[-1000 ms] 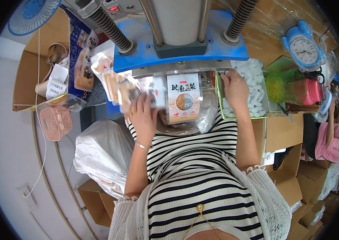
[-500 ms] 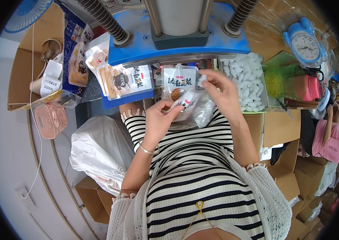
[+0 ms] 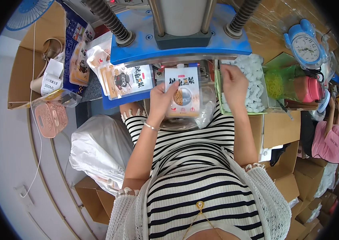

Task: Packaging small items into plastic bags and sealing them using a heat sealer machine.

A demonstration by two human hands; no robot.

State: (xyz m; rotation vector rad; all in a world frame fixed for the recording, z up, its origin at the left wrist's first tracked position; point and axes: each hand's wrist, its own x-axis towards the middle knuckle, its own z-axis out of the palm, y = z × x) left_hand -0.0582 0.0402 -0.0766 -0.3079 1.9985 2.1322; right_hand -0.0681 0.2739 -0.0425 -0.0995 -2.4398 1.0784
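Observation:
My left hand [image 3: 164,100] is closed on the left edge of a flat pouch [image 3: 184,103], its thumb lying across the front. The pouch is white with dark lettering and a round picture, and stands upright in front of the press. A small pale piece [image 3: 180,65] shows at its top edge; whether it is fixed there I cannot tell. To the right, my right hand [image 3: 234,84] is over the near left side of an open box [image 3: 218,90] of small white plastic pieces [image 3: 253,82]. Its fingers are curled, and anything in them is hidden.
Above the pouch is a press with a blue plate [image 3: 137,50] and coiled springs. A stack of printed pouches [image 3: 131,82] lies to its left. Clear plastic [image 3: 207,108] rests by my lap. A blue alarm clock [image 3: 305,46] and another person [image 3: 329,142] are at right.
The pouch has straightened upright, with my left hand now on its left edge. My right hand has left the pouch's top corner and moved right to the box of white pieces.

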